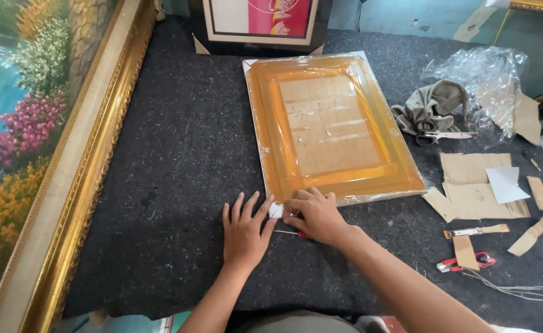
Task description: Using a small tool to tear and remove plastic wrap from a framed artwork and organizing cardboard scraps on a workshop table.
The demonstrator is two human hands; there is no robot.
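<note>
Both hands (280, 225) press the plastic-wrapped orange frame (333, 126), perhaps taping its corner.

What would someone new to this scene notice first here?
Probably the orange picture frame wrapped in clear plastic, lying back-up in the middle of the dark felt table. Both hands meet at its near left corner, the left hand flat on the felt and the right hand pressing the wrap. Along the left edge leans a large gilt-framed landscape painting.

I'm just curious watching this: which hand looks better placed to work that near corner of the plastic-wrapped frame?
Probably the right hand: it lies on the wrapped frame corner. The left hand rests flat on the felt beside it.
</note>
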